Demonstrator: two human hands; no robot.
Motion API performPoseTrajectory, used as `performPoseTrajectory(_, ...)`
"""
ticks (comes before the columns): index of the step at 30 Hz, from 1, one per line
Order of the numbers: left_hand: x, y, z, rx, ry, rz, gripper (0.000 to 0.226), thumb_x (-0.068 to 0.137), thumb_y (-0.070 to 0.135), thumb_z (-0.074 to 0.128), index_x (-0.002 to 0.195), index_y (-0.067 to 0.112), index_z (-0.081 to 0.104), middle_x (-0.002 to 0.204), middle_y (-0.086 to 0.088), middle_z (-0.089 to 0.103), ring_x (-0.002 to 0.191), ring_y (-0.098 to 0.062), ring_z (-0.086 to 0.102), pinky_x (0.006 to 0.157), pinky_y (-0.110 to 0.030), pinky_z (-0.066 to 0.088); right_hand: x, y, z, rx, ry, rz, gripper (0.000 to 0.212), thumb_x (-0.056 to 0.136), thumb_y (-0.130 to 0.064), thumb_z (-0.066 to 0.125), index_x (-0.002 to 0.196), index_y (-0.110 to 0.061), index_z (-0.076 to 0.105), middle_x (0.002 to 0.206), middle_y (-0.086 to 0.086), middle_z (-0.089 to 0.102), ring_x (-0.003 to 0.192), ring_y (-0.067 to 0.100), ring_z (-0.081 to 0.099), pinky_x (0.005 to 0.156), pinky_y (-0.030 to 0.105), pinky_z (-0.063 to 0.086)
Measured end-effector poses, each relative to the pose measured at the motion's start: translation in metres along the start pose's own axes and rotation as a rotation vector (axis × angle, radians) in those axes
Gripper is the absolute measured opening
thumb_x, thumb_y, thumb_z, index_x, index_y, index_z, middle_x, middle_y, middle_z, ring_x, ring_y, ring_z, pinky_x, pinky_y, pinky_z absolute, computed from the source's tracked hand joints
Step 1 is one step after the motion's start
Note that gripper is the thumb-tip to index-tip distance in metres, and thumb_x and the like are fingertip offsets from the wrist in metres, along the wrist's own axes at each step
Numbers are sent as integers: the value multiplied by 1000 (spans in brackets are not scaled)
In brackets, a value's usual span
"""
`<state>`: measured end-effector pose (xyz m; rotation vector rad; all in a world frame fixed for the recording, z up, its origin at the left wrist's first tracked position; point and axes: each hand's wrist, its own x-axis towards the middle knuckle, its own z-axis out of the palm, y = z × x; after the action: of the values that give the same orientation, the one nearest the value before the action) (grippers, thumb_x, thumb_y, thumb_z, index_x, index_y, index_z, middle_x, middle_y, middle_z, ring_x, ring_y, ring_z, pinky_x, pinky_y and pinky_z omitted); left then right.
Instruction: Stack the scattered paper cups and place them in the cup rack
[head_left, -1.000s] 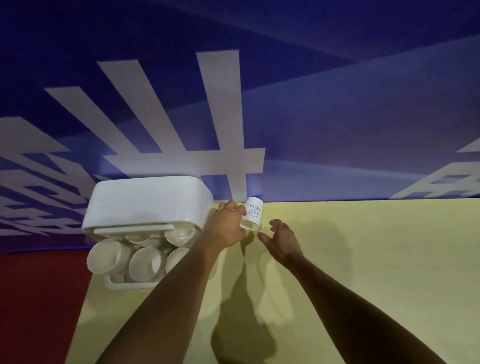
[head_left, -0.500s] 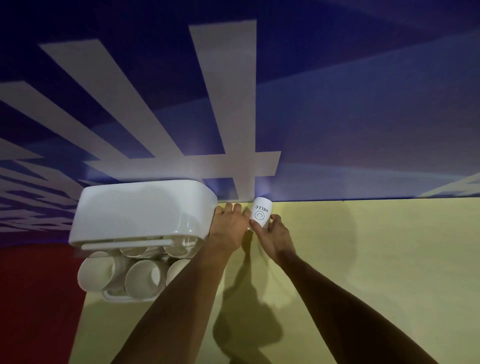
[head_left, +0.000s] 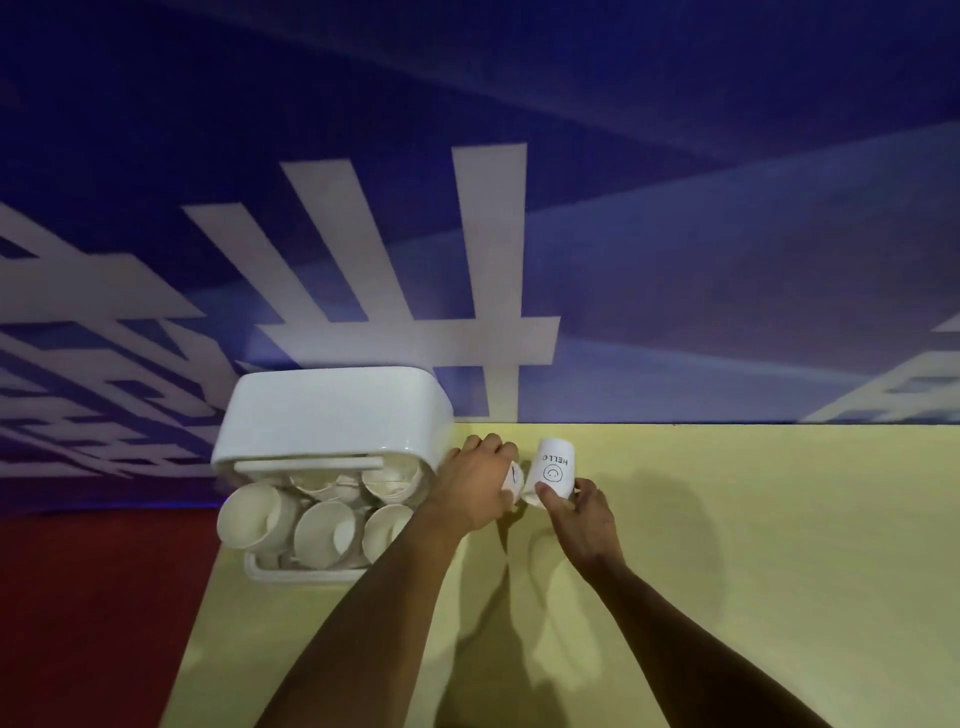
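Yellow tabletop (head_left: 753, 545), cup rack (head_left: 332, 415), blue wall (head_left: 727, 260)

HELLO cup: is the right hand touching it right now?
Touching. The head view shows the right hand pinching the HELLO cup at its wide end, with the thumb lying across the printed wall.

Inverted white cup (head_left: 553, 470) near cup-filled rack (head_left: 332, 410)
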<state>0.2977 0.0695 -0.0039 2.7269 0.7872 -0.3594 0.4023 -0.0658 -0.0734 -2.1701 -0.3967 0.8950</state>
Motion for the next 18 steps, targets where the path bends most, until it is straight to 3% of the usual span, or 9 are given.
performPoseTrajectory(5, -39, 3, -12, -7, 73, 7, 45, 86, 32, 60, 128, 22, 50, 128, 0, 51, 116, -24, 46, 95, -41, 44, -35, -4, -7, 9, 7, -57, 62, 88, -45, 66, 130, -2, 51, 106, 9, 63, 98, 26, 59, 87, 40, 50)
performPoseTrajectory(8, -62, 4, -14, -52, 103, -19, 46, 85, 32, 64, 128, 21, 51, 127, 0, 51, 115, -24, 46, 97, -42, 43, -55, -13, -10, 84, -13, -67, 45, 86, -39, 70, 115, -6, 60, 87, -1, 63, 80, 18, 61, 70, 33, 48)
performPoseTrajectory(11, -87, 4, -12, -95, 116, -35, 48, 84, 31, 65, 129, 20, 52, 126, 0, 52, 117, -24, 46, 99, -41, 41, -73, -16, -8, 78, -74, -111, 28, 84, -39, 70, 99, -16, 63, 98, 5, 65, 86, 18, 61, 75, 34, 49)
performPoseTrajectory(16, -130, 2, -2, -131, 192, -133, 49, 84, 31, 65, 130, 21, 53, 128, 3, 52, 118, -22, 45, 99, -36, 40, -99, -16, 0, 109, -172, -163, 35, 83, -41, 70, 110, -23, 57, 96, -10, 65, 85, 3, 62, 65, 21, 44)
performPoseTrajectory(18, -146, 0, 3, -144, 201, -180, 48, 84, 32, 65, 129, 21, 53, 128, 2, 52, 118, -23, 46, 99, -39, 41, -106, -14, 6, 111, -205, -178, 37, 82, -41, 70, 112, -24, 56, 95, -10, 65, 85, 4, 63, 66, 22, 45)
